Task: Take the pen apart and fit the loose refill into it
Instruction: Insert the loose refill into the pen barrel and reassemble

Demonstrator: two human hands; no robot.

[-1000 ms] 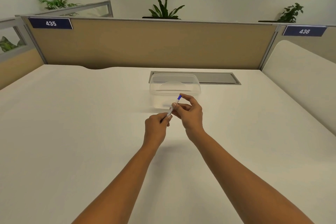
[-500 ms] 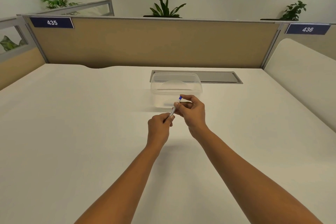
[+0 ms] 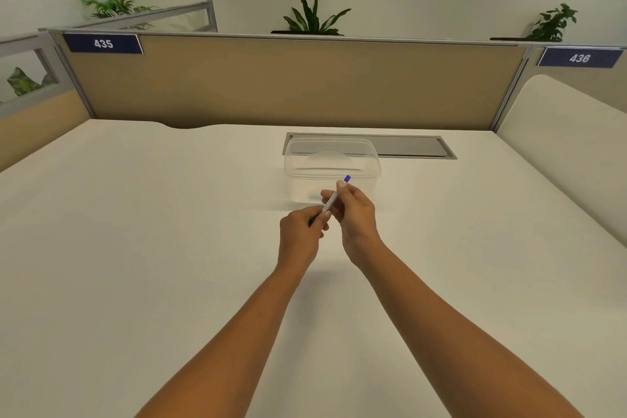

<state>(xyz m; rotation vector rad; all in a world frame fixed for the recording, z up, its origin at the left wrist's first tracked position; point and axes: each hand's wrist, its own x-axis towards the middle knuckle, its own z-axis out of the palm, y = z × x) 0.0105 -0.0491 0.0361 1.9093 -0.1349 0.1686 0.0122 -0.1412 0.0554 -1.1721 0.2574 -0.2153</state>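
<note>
A slim pen with a pale barrel and a blue end cap is held above the white desk, slanting up to the right. My left hand grips its lower end, which is hidden in the fingers. My right hand pinches the upper part just below the blue cap. No loose refill is visible.
A clear plastic container stands just behind the hands. A grey cable hatch lies in the desk behind it. A tan partition closes off the back, and a rounded white panel rises at the right.
Both hands stay on the pen and have shifted only slightly. The fingers of my right hand have closed in nearer the blue cap.
</note>
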